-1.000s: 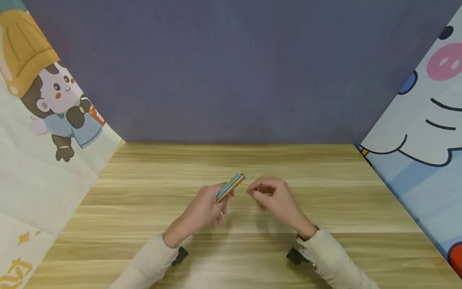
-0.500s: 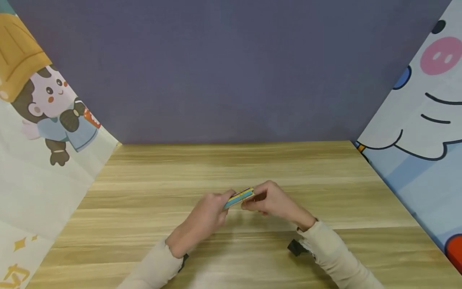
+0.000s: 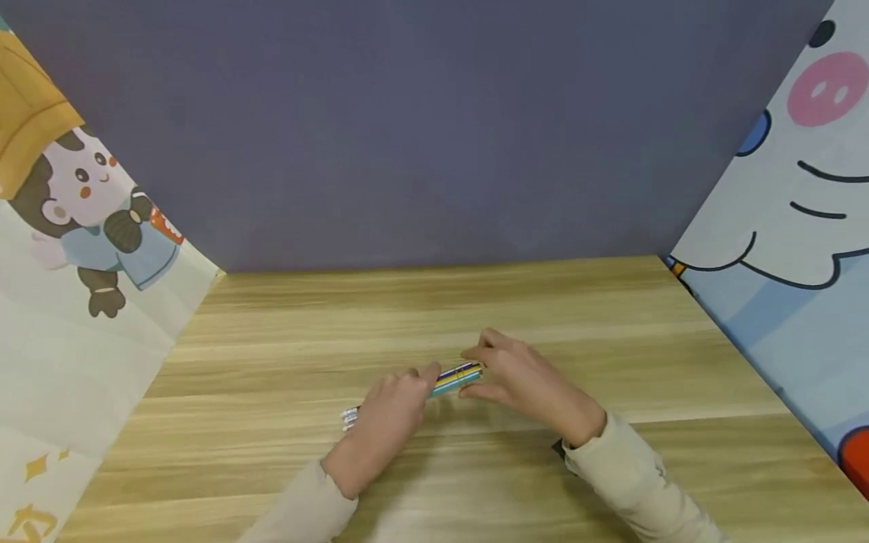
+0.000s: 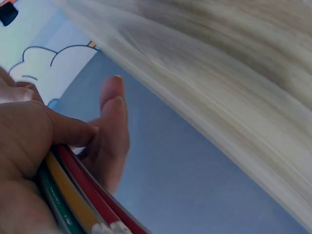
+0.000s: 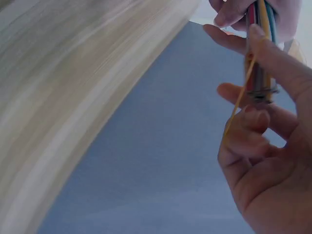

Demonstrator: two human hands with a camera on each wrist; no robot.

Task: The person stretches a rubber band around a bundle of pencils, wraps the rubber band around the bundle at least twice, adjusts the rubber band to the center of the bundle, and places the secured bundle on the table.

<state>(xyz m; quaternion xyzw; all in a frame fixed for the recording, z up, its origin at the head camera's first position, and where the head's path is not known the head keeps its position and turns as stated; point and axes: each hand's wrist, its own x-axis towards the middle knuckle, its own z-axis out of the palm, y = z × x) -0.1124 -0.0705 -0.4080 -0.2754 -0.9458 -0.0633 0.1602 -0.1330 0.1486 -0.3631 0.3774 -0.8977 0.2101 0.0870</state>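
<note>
A bundle of several striped pencils [image 3: 455,379], in blue, yellow and purple, lies in the grip of my left hand [image 3: 390,411] above the table. Their pale ends [image 3: 349,417] stick out behind that hand. Red, yellow and green pencils [image 4: 78,195] show under its fingers in the left wrist view. My right hand [image 3: 529,381] is at the bundle's other end, with fingers around the tips. In the right wrist view a thin yellow rubber band [image 5: 239,105] stretches from the bundle to a curled finger of the right hand. Part of the band is hidden behind fingers.
The wood-grain table [image 3: 285,324] lies under both hands. A grey-blue panel [image 3: 434,136] stands along its back edge. Printed cartoon panels flank it at left [image 3: 41,362] and right [image 3: 747,226].
The bundle has turned from steeply slanted to nearly level, and its pale ends now show behind the left hand. The right hand has come from beside the bundle to around its end.
</note>
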